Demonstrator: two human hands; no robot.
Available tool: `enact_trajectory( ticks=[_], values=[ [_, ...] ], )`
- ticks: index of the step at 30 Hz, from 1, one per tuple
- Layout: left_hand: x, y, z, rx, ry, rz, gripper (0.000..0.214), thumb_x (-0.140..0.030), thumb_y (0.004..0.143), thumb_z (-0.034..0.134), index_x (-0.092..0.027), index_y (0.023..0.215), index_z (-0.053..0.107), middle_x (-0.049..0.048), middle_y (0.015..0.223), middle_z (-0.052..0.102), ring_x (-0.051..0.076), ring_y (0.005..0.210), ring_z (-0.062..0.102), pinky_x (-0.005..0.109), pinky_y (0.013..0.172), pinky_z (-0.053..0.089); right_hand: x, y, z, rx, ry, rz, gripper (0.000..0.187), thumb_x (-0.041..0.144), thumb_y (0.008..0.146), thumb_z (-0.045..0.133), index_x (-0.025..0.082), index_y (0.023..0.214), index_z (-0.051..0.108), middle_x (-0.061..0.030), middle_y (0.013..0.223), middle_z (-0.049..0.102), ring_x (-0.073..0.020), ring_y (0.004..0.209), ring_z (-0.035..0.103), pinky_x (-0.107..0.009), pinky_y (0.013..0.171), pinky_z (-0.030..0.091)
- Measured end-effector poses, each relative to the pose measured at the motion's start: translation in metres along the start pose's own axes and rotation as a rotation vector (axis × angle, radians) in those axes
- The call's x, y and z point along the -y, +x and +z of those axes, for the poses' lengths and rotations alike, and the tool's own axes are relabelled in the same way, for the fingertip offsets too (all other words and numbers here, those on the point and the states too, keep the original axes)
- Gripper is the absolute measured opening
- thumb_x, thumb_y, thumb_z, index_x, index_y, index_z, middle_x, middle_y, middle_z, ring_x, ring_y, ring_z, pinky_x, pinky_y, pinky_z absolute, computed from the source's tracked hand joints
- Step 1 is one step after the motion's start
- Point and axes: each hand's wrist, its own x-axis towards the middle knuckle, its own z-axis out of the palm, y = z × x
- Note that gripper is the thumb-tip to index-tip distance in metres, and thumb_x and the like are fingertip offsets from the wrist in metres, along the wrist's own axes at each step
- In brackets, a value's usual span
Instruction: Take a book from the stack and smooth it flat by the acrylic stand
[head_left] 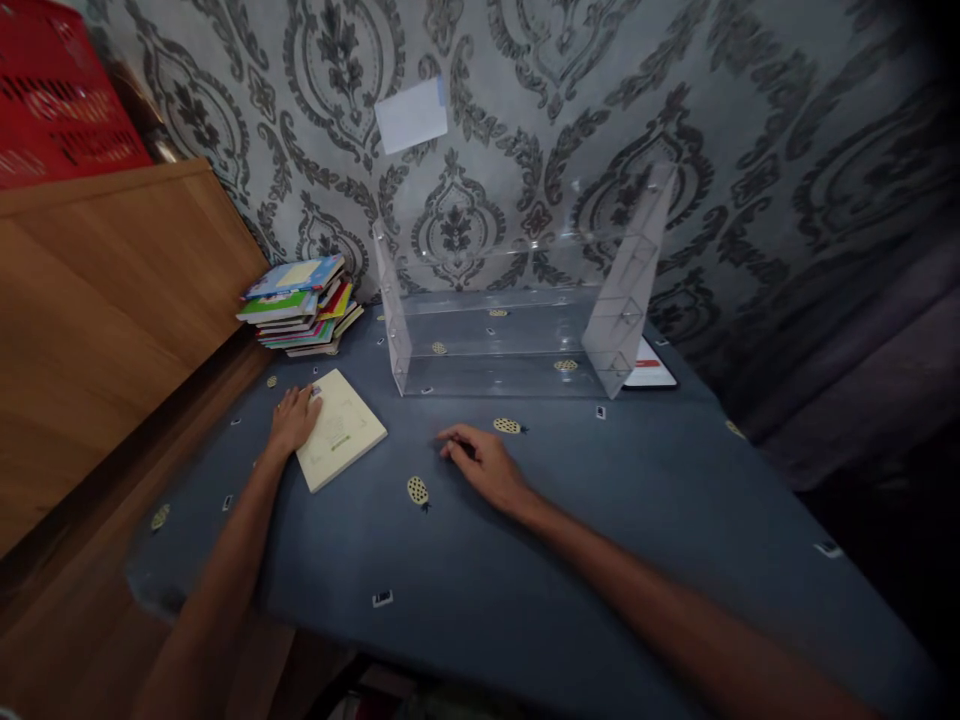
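Observation:
A pale yellow book [345,420] lies flat on the blue table cover, turned at an angle. My left hand [295,418] rests over its left edge, fingers stretched out and lying flat, gripping nothing. To the right of the book, my right hand [484,465] is low over the cover, apart from the book. Its fingers are loosely bent with gaps between them and hold nothing. Behind both hands stands a clear plastic rack [622,290] with stepped shelves and slanted side panels; no books are on it.
A stack of books [300,305] stands at the back left beside a wooden cabinet [112,330]. On the cabinet sits a red crate [67,100]. A white flat item with a dark edge [651,368] lies behind the rack's right side. Patterned wallpaper backs the table [480,620].

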Motion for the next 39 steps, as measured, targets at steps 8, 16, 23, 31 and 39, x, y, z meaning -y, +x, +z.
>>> enact_trajectory(
  ticks=[8,16,23,31,39],
  values=[
    [-0.03,-0.043,0.005,0.015,-0.058,0.176,0.06,-0.046,0.102,0.029,-0.017,0.153,0.041,0.0175,0.162,0.037,0.032,0.153,0.028,0.056,0.12,0.028,-0.001,-0.007,-0.006,-0.05,0.002,0.022,0.023,0.015,0.089,0.049,0.018,0.1,0.07,-0.0039,0.084,0.075,-0.0172,0.075,0.069,-0.029,0.069,0.051],
    [-0.068,-0.089,0.003,0.007,-0.164,0.337,0.059,-0.05,0.102,0.033,-0.022,0.152,0.044,0.014,0.162,0.038,0.031,0.153,0.029,0.058,0.121,0.027,-0.016,-0.023,-0.038,-0.052,-0.351,-0.168,0.022,0.014,0.09,0.05,0.021,0.101,0.068,-0.0083,0.097,0.071,-0.0228,0.096,0.064,-0.04,0.089,0.052],
    [-0.12,-0.118,0.001,0.037,-0.191,0.514,0.058,-0.051,0.103,0.032,-0.022,0.151,0.045,0.0135,0.161,0.039,0.029,0.153,0.028,0.057,0.122,0.025,-0.035,-0.035,-0.074,-0.117,-0.54,-0.069,0.027,0.015,0.087,0.051,0.019,0.111,0.066,-0.0135,0.119,0.069,-0.03,0.114,0.06,-0.047,0.097,0.048],
    [-0.191,-0.122,0.003,0.093,-0.247,0.647,0.054,-0.047,0.103,0.04,-0.021,0.15,0.045,0.0147,0.161,0.039,0.03,0.153,0.028,0.058,0.123,0.023,-0.037,-0.039,-0.087,-0.207,-0.48,0.005,0.028,0.019,0.088,0.05,0.02,0.11,0.066,-0.011,0.112,0.072,-0.0287,0.107,0.063,-0.045,0.095,0.048],
    [-0.245,-0.117,0.014,0.109,-0.346,0.715,0.053,-0.045,0.101,0.044,-0.02,0.148,0.046,0.0158,0.16,0.04,0.031,0.153,0.029,0.059,0.122,0.023,-0.042,-0.038,-0.096,-0.304,-0.45,0.013,0.029,0.019,0.087,0.05,0.021,0.112,0.065,-0.0093,0.11,0.072,-0.026,0.1,0.063,-0.042,0.093,0.049]
  ],
)
